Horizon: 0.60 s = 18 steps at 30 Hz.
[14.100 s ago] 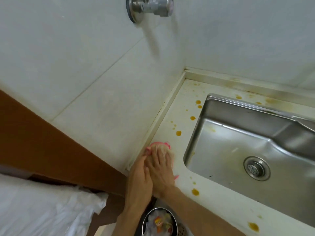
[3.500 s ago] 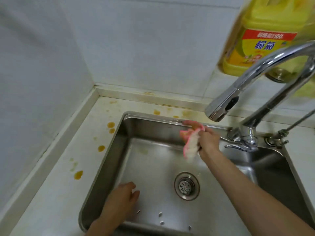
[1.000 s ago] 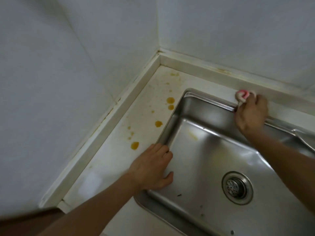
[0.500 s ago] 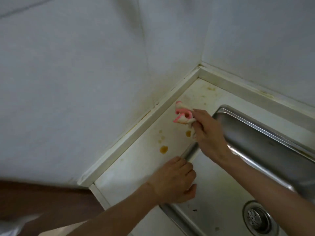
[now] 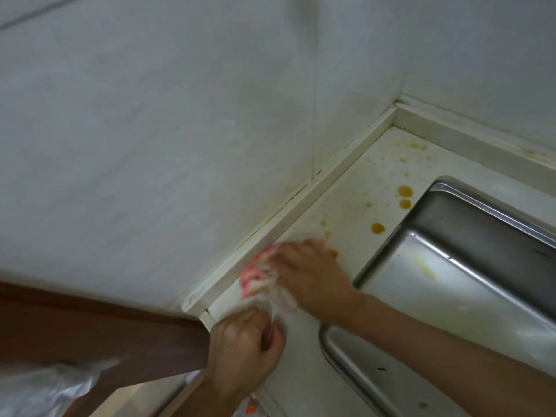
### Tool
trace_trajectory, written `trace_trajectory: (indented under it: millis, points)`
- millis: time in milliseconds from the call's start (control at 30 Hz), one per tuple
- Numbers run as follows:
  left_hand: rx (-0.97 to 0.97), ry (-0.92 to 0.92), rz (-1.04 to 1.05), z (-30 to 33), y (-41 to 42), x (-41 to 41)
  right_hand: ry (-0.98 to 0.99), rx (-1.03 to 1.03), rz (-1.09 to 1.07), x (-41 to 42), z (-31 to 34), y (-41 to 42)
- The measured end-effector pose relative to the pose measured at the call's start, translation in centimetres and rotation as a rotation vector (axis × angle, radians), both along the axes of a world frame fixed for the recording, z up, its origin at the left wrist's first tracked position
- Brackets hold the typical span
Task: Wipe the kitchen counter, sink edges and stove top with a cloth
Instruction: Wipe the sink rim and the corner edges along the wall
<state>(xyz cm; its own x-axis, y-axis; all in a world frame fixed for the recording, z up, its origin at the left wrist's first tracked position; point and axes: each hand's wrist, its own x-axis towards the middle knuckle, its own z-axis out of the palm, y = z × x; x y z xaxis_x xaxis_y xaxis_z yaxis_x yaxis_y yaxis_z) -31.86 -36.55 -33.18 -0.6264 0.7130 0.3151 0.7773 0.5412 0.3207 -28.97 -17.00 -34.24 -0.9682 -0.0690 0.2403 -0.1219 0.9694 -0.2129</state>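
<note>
A pink and white cloth (image 5: 261,278) lies on the white counter (image 5: 355,212) left of the steel sink (image 5: 457,266), close to the raised wall trim. My right hand (image 5: 310,275) presses flat on the cloth's far part. My left hand (image 5: 245,353) is curled at the counter's front corner and grips the cloth's near end. Orange drops (image 5: 377,227) dot the counter beyond my right hand, toward the back corner. The hands and cloth are blurred by motion.
White tiled walls (image 5: 150,145) meet at the back corner. A brown panel (image 5: 90,332) runs below the left wall. A clear plastic bag (image 5: 45,389) shows at the bottom left. The sink rim (image 5: 382,251) borders the narrow counter strip.
My right hand brought the cloth down from above the counter to its surface near the front corner. My left hand left the sink edge and took hold of the cloth's near end.
</note>
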Motion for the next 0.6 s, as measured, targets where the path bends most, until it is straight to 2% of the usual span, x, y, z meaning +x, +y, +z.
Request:
trace_trajectory:
  millis: [67,167,233,300,400,500,600]
  points:
    - [0.003,-0.021,0.022,0.1,0.9,-0.3,0.041,0.069,-0.221,0.3,-0.1,4.2]
    - [0.008,-0.064,0.036,0.3,2.3,-1.0,-0.11,0.112,-0.502,0.3,0.6,11.2]
    - [0.021,-0.101,0.065,0.3,3.7,-1.3,-0.176,0.049,-0.642,0.0,1.4,13.8]
    - [0.057,-0.155,0.109,0.6,5.3,-1.3,-0.137,-0.085,-0.685,-0.5,1.9,13.2]
    - [0.094,-0.196,0.161,0.7,7.4,-1.4,-0.054,-0.147,-0.538,-0.4,1.8,8.6]
    - [0.102,-0.22,0.198,-0.1,7.9,-1.5,-0.078,-0.048,-0.271,0.3,1.4,4.3]
    - [0.103,-0.222,0.191,-0.8,7.7,-1.5,-0.104,0.043,-0.178,0.7,0.6,2.9]
